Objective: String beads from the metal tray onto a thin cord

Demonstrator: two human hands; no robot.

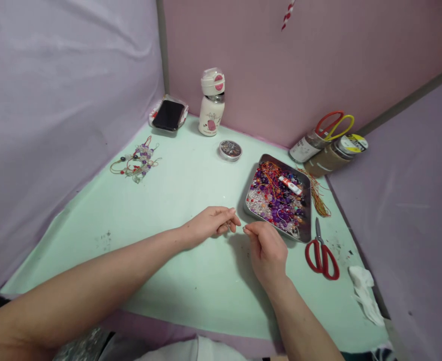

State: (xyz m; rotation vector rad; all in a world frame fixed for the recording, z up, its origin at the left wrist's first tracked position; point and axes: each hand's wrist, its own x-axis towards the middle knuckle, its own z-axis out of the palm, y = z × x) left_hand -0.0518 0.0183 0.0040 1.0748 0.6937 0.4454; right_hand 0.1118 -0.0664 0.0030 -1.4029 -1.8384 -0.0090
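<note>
My left hand [212, 223] is over the middle of the pale green table, its fingers curled and pinched together. A tiny pale bit shows at its fingertips, too small to name. Just to the right, my right hand [268, 249] makes a pinch, thumb against forefinger, with its tips close to the left fingertips. What the right fingers hold is too small to make out. Behind the right hand stands a dark metal tray [306, 213] full of purple, red, clear and black beads [281, 208], with orange cord and a small white-and-red tube [290, 185] on top.
Red-handled scissors [322, 255] and a crumpled white tissue [364, 293] lie at the right. Beaded strings [138, 160] lie at the left. Along the back are a phone [169, 115], a white bottle [210, 113], a round tin [230, 150], jars [305, 147] and loose cords [320, 198].
</note>
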